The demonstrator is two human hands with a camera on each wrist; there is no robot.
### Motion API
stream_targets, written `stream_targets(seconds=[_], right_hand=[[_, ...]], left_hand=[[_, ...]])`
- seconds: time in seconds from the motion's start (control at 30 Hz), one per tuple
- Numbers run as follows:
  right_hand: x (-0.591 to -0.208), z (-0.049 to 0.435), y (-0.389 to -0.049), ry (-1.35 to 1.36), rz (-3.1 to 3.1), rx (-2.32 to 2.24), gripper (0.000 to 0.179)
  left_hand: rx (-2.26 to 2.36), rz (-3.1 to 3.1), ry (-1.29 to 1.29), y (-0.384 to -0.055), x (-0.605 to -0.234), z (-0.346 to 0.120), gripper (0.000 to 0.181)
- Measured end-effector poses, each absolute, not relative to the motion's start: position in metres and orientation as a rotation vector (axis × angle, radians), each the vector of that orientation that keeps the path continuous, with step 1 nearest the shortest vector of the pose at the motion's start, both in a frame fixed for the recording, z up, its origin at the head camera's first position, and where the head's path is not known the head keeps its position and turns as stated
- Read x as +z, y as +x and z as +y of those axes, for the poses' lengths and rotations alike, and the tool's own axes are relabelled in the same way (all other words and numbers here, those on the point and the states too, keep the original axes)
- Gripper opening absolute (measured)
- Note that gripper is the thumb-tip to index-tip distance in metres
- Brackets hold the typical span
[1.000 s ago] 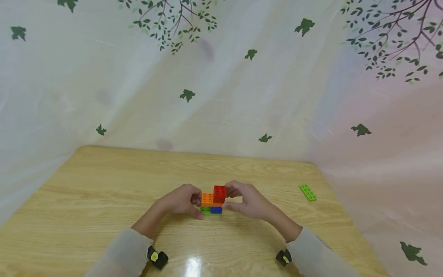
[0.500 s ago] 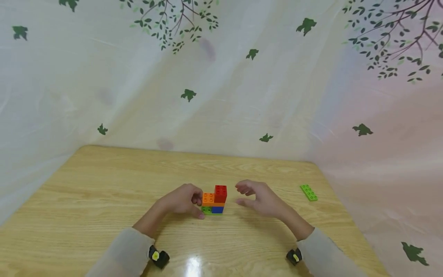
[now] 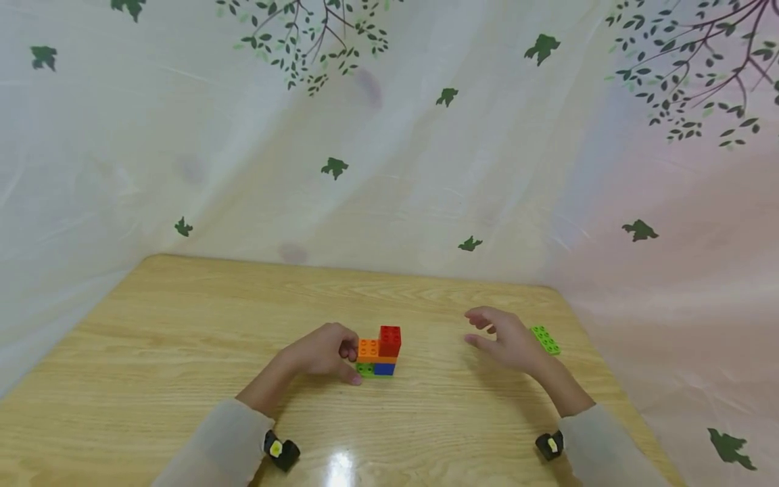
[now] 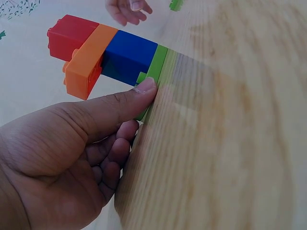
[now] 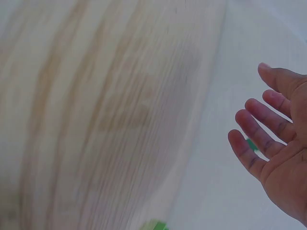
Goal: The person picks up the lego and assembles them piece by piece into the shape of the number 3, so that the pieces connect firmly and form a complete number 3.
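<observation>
Pale, soft sleeves point(image 3: 213, 439) enter at the near edge, each cuff carrying a boxy black wrist device point(image 3: 282, 451) with a yellow mark. The table point(image 3: 231, 304) is smooth and wood-grained, with a rounded far-left corner and a bright glare patch on the near side. At its middle, the left hand point(image 3: 325, 352) grasps the left end of a thin, studded green base plate point(image 4: 160, 62), thumb laid on it and the other fingers curled. On the plate's right end stands a glossy blue block point(image 4: 129, 55); an orange block point(image 3: 368, 348) lies across its top, overhanging left, and a red block point(image 3: 389, 341) sits on the orange one's right end. Further right, the right hand point(image 3: 505, 338) is in a released state, fingers loosely bent, thumb apart. Just right of it a loose green plate point(image 3: 545, 340), oblong and studded, lies flat. Behind hangs a creased, pale backdrop point(image 3: 389, 203) printed with dark leaves and branches.

The left fingertips are partly concealed; the right wrist view is blurred, with a green piece cut off at its bottom edge.

Compared with half a second ago, the right hand is farther right, away from the stack and near the loose plate; the left hand's grasp is unchanged
</observation>
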State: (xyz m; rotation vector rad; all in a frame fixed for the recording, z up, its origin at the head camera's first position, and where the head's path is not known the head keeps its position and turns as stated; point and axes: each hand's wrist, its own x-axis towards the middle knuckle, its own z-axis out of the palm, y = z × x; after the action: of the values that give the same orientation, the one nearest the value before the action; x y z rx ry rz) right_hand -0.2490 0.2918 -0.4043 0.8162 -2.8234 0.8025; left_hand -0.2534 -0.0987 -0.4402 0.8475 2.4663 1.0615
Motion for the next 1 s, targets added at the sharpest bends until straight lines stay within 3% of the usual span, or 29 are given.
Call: stream_targets(seconds=[0.5, 1.0], right_hand=[[-0.415, 0.375, -0.256, 0.527, -2.908, 0.552, 0.043], [-0.405, 0.417, -0.265, 0.328, -3.113, 0.653, 0.061]], left_hand=[[1.051, 2.453, 0.857, -0.255, -0.442, -0.097, 0.032], [1.054, 2.46, 0.861, -0.257, -0.438, -0.1, 0.032]])
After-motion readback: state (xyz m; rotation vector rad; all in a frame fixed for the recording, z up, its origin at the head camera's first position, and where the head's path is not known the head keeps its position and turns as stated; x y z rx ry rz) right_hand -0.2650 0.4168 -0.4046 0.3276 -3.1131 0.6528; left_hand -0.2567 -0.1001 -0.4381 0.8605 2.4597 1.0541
